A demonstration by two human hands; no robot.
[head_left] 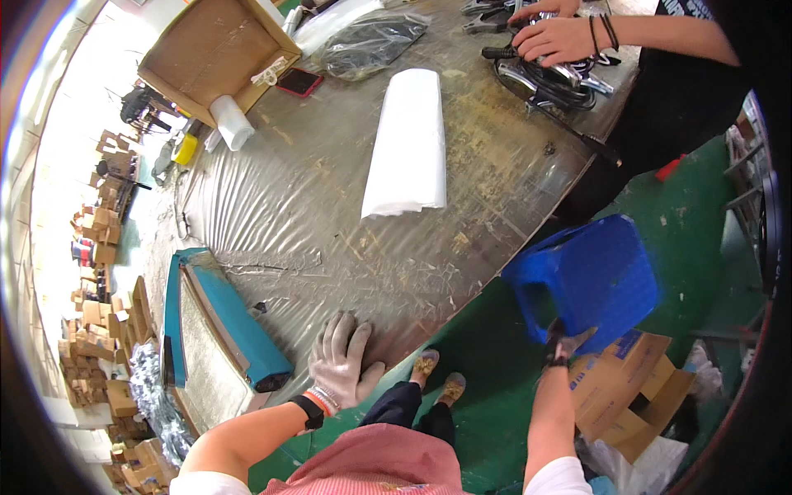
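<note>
My left hand (340,363), in a pale grey work glove, rests flat on the near edge of the plastic-covered table (330,223) with its fingers spread. Off to the right, my right hand (563,345) grips the lower edge of a blue plastic stool (606,272), which is tilted above the green floor. That hand looks dark and its fingers are partly hidden. Beyond my left hand, a white folded sheet or sleeve (407,144) lies on the table. Left of the same hand sits a teal and grey machine (235,318) with a slanted top.
Across the table, another person's hands (553,37) handle black cables and metal-coloured tools (561,82). An open cardboard box (210,54), a phone (299,82) and a clear plastic bag (375,45) lie at the back. Cardboard boxes (619,384) stand on the floor beneath the stool.
</note>
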